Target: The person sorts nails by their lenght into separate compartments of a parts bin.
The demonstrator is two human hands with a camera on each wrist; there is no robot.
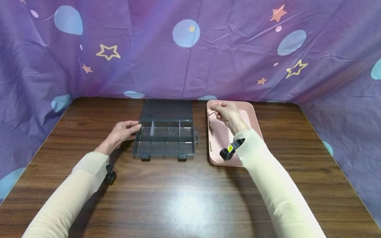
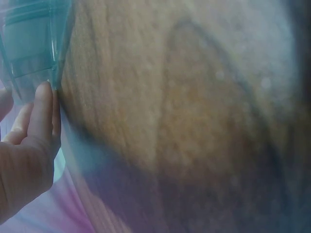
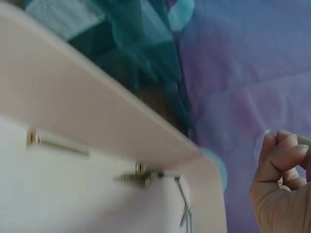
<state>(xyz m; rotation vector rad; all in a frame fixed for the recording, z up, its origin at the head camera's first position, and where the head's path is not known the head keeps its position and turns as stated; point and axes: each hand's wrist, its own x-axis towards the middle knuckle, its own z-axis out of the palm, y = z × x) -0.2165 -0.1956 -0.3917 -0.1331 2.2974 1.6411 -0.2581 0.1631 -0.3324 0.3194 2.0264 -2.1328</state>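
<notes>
A clear grey compartment box (image 1: 165, 137) lies open mid-table, with its lid folded back and a few thin metal pieces in its rear cells. My left hand (image 1: 123, 130) rests on the box's left wall with fairly straight fingers (image 2: 41, 111) against the box edge (image 2: 34, 43). Over the far left corner of a pink tray (image 1: 253, 114), my right hand (image 1: 226, 112) pinches a thin metal piece (image 1: 212, 113). The right wrist view shows its fingers (image 3: 282, 160) curled, and the tray floor (image 3: 58, 194) holding two screws (image 3: 58, 144) (image 3: 136, 178) and a bent metal key (image 3: 182, 194).
Box and tray sit side by side on a brown wooden table (image 1: 184, 195). A purple cloth with stars and balloons (image 1: 190, 49) hangs behind and drapes down both sides. More small screws (image 1: 210, 128) lie along the tray's left wall.
</notes>
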